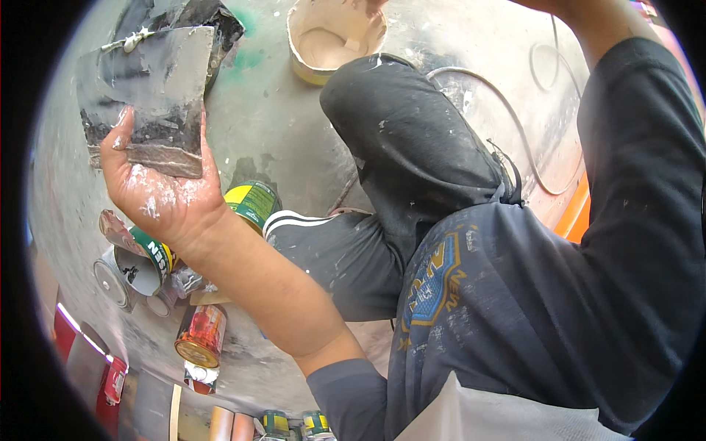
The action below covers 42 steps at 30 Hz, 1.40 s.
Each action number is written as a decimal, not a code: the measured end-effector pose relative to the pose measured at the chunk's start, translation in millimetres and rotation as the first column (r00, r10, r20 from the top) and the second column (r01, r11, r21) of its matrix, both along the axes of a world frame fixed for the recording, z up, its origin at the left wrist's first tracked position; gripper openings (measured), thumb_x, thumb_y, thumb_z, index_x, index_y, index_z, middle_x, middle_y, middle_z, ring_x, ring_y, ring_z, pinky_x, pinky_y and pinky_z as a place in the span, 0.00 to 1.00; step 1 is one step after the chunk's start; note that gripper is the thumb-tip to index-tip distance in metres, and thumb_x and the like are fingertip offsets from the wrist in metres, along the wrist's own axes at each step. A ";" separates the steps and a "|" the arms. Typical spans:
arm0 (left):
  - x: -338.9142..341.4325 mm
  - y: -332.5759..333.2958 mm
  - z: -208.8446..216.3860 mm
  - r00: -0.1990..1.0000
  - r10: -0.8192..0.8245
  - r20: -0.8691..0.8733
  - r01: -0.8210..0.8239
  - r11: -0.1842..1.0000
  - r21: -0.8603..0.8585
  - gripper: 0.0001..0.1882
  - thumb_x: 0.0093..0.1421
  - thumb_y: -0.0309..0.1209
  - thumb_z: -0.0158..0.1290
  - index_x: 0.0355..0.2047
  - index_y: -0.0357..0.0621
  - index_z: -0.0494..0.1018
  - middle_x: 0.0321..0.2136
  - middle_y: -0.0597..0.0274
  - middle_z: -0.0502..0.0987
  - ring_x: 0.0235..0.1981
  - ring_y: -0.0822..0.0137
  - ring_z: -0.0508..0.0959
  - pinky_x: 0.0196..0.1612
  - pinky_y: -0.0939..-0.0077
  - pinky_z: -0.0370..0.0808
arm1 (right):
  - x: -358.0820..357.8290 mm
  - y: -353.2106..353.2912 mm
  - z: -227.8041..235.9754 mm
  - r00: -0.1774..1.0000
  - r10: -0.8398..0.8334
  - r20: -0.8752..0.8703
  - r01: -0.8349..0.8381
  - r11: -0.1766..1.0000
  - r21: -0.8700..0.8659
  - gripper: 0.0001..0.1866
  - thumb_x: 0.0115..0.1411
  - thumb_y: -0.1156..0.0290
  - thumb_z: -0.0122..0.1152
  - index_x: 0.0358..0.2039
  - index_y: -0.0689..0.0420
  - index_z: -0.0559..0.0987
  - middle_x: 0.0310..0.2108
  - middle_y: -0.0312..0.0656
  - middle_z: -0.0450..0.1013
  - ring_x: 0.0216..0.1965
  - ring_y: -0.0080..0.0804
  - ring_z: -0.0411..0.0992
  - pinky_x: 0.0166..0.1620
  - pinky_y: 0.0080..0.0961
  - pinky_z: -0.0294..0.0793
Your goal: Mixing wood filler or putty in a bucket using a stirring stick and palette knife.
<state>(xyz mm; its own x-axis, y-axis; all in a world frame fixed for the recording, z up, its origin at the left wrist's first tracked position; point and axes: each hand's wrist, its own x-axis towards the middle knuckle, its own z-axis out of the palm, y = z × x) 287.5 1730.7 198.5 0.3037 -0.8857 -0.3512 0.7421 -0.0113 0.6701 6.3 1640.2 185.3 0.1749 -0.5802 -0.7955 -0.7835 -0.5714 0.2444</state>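
Left hand (165, 192) grips smeared board (147, 84); right hand (376, 4) mostly cut off, grip unclear. Tipping could drop far-edge white blob (132, 41) floorward.

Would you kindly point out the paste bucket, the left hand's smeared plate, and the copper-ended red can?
Paste bucket (299, 31), head view: inner left wall.
Smeared plate (151, 90), head view: flat face.
Copper-ended red can (204, 325), head view: red side.
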 end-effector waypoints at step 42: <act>9.1 -0.8 -1.9 0.997 0.038 -0.062 -0.041 0.998 -0.055 0.15 0.45 0.24 0.52 0.35 0.35 0.67 0.34 0.55 0.71 0.37 0.57 0.72 0.43 0.55 0.69 | 27.8 4.8 22.0 0.929 0.292 -0.227 -0.355 0.877 -0.325 0.10 0.51 0.59 0.57 0.28 0.51 0.79 0.26 0.36 0.76 0.31 0.32 0.74 0.30 0.32 0.69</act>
<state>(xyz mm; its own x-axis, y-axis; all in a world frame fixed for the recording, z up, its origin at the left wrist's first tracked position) 296.6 1730.0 196.7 0.3181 -0.8924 -0.3201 0.7809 0.0552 0.6222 34.1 1645.0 207.3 0.2853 -0.7619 -0.5814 -0.4999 -0.6359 0.5880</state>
